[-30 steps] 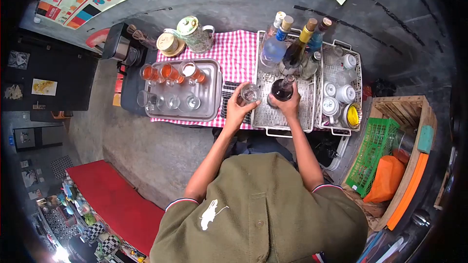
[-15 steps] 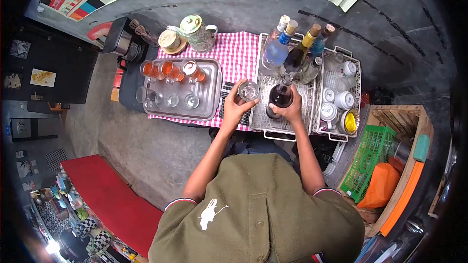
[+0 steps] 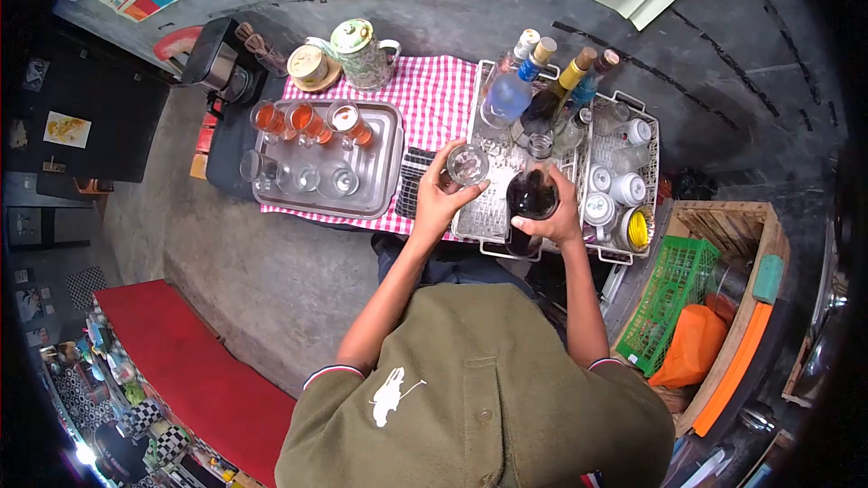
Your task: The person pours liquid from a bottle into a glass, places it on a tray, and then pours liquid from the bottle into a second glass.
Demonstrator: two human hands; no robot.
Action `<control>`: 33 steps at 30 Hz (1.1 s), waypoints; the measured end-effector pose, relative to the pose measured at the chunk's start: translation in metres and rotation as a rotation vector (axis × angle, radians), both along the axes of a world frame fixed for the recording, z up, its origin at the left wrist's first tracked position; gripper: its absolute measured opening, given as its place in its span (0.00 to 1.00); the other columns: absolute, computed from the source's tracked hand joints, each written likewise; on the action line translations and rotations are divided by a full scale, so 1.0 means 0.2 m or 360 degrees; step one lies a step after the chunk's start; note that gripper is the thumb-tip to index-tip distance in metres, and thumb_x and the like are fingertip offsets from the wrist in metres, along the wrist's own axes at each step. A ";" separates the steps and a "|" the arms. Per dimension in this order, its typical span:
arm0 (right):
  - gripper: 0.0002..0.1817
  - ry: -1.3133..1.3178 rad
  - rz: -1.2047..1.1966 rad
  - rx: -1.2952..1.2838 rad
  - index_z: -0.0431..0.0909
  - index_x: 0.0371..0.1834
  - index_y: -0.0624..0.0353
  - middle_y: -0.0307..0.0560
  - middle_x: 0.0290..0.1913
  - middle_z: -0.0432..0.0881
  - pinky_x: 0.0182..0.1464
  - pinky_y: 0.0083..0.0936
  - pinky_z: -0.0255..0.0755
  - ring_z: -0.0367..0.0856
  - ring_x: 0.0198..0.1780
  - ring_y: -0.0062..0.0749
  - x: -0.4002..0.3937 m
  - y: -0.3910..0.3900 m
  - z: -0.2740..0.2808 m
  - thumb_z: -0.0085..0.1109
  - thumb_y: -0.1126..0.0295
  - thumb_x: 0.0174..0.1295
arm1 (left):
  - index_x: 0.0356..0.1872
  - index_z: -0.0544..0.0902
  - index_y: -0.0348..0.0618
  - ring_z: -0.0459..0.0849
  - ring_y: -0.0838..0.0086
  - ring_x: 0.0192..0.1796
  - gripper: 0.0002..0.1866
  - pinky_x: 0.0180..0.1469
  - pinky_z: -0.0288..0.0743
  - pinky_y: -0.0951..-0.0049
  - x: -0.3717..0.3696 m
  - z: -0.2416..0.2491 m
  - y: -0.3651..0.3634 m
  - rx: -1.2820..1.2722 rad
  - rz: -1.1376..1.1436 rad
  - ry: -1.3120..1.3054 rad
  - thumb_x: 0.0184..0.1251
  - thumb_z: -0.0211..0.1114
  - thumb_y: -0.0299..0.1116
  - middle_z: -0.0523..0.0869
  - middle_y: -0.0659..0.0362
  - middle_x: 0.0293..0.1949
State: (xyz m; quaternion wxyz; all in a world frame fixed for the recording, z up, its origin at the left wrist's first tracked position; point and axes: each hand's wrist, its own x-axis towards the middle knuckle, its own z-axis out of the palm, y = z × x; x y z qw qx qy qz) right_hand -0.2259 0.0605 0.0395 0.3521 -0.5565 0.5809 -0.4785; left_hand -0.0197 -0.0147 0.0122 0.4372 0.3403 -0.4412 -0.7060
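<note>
A small clear glass [image 3: 467,164] is in my left hand [image 3: 440,197], its fingers and thumb closed round the side and its rim facing up. My right hand [image 3: 561,214] grips a clear bottle of dark liquid [image 3: 532,193] by its body, over the near part of a white wire rack [image 3: 488,201]. The bottle's neck points away from me, and its mouth is apart from the glass. On a metal tray [image 3: 391,149] to the left stand three glasses of red-orange drink [image 3: 305,119], with clear glasses [image 3: 338,181] in front of them.
Several bottles [image 3: 511,95] stand at the back of the rack. A second rack [image 3: 644,107] holds white-lidded jars [image 3: 627,189]. A lidded pitcher [image 3: 363,59] is behind the tray on a checked cloth [image 3: 436,90]. A wooden crate [image 3: 768,226] with a green basket [image 3: 674,294] is at right.
My right hand has brought the bottle nearer to me and tilted it more. My left hand has shifted slightly right with the glass. The whole view has moved a little.
</note>
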 end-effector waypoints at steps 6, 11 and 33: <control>0.42 0.0013 0.0209 0.0230 0.79 0.50 0.65 0.47 0.38 0.86 0.49 0.28 0.78 0.86 0.41 0.32 -0.03 0.05 0.00 0.82 0.51 0.31 | 0.70 0.71 0.39 0.79 0.74 0.61 0.40 0.65 0.75 0.72 -0.04 -0.01 0.05 0.0013 0.0017 0.0071 0.53 0.76 0.17 0.77 0.57 0.62; 0.41 0.0099 0.0277 0.0380 0.80 0.51 0.67 0.49 0.42 0.88 0.53 0.29 0.78 0.87 0.45 0.32 -0.04 0.08 0.00 0.82 0.53 0.32 | 0.70 0.71 0.39 0.79 0.75 0.60 0.40 0.63 0.76 0.73 -0.05 -0.03 0.08 0.0074 -0.0025 0.0105 0.54 0.76 0.16 0.77 0.57 0.62; 0.36 0.0259 0.0587 0.0776 0.82 0.48 0.64 0.49 0.37 0.87 0.48 0.31 0.77 0.86 0.39 0.34 -0.05 0.12 -0.05 0.83 0.57 0.34 | 0.72 0.69 0.38 0.78 0.73 0.62 0.39 0.65 0.75 0.71 -0.03 -0.19 0.17 -0.0012 0.0048 0.0005 0.55 0.71 0.15 0.75 0.57 0.63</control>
